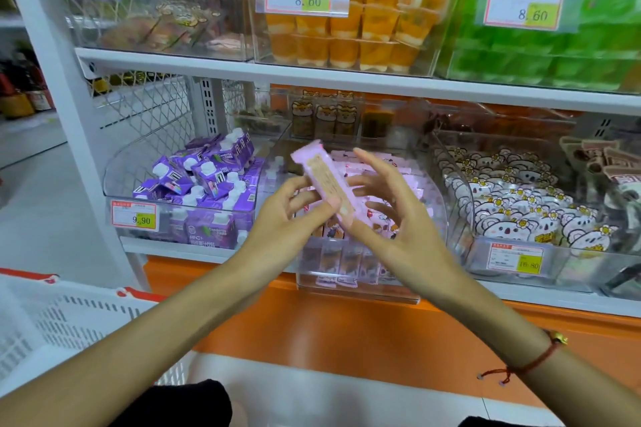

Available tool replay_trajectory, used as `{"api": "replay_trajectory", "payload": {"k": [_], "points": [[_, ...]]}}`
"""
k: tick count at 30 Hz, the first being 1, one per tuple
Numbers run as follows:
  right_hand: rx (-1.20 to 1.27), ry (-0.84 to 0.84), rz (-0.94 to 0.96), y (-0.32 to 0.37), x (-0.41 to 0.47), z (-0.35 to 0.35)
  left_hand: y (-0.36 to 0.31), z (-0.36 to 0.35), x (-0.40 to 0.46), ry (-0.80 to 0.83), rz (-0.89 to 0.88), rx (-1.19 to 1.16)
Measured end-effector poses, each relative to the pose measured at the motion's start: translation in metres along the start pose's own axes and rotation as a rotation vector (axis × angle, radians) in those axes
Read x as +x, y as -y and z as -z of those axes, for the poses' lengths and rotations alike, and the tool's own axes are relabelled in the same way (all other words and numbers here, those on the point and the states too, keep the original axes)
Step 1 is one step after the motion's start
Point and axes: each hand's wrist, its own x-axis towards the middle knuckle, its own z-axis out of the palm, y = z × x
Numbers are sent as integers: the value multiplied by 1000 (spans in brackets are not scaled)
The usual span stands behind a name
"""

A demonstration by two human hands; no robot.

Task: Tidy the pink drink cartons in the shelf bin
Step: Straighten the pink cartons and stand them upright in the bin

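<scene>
Pink carton point(326, 180) apparently pinched between both hands.

A slim pink drink carton point(324, 180), blurred and tilted with its top away to the left, is held above a clear plastic shelf bin point(360, 282) packed with more pink cartons point(373, 166). The left hand point(281, 218) grips its lower part with curled fingers, while the right hand point(392, 218) touches its lower end, fingers spread and straight. A neighbouring clear bin to the left holds purple cartons with white caps point(204, 177).
</scene>
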Motion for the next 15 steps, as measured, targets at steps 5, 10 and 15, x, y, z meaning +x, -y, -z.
{"api": "replay_trajectory", "payload": {"k": [5,10,15], "points": [[-97,1,50,-9,5,-7,1,1,8,-131,36,-153],[117,101,-109,-22,23,2,-1,10,27,-154,-5,-212],[-167,23,-35,-23,43,1,-1,5,35,-259,-210,-30]]}}
